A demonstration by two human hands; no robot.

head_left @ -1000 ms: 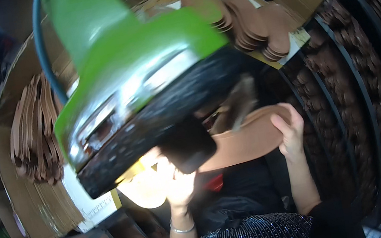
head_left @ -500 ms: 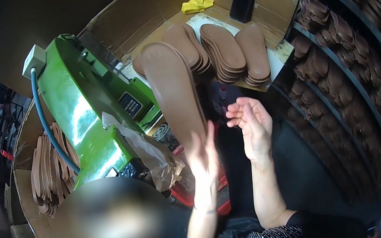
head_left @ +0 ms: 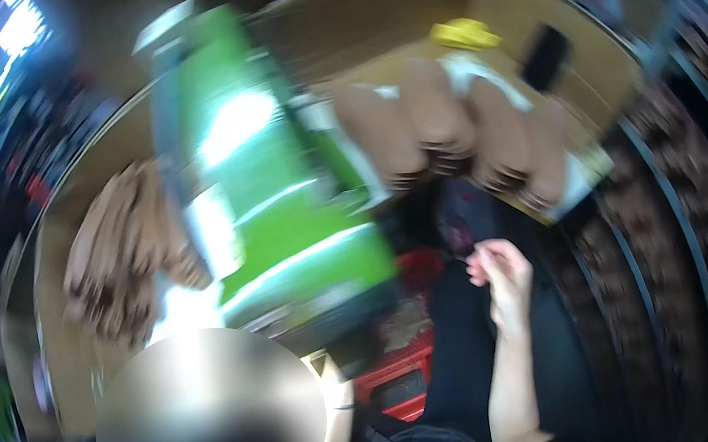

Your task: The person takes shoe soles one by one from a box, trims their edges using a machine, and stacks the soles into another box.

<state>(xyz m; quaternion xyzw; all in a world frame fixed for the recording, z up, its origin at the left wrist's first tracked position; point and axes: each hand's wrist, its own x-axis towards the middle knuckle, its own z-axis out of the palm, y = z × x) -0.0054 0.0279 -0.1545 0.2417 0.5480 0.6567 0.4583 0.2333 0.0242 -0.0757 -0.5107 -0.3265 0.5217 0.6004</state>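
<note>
Right hand [head_left: 504,278] half-curled, seemingly empty | left hand [head_left: 333,379] mostly hidden, I can't tell | insole stacks [head_left: 436,109] beyond right, likely for reach

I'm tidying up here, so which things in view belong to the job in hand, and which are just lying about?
Likely the job's:
- green machine, left hand by its lower end
- brown soles, piled on both sides of it

Seemingly lying about:
- yellow cloth
- black block
</note>
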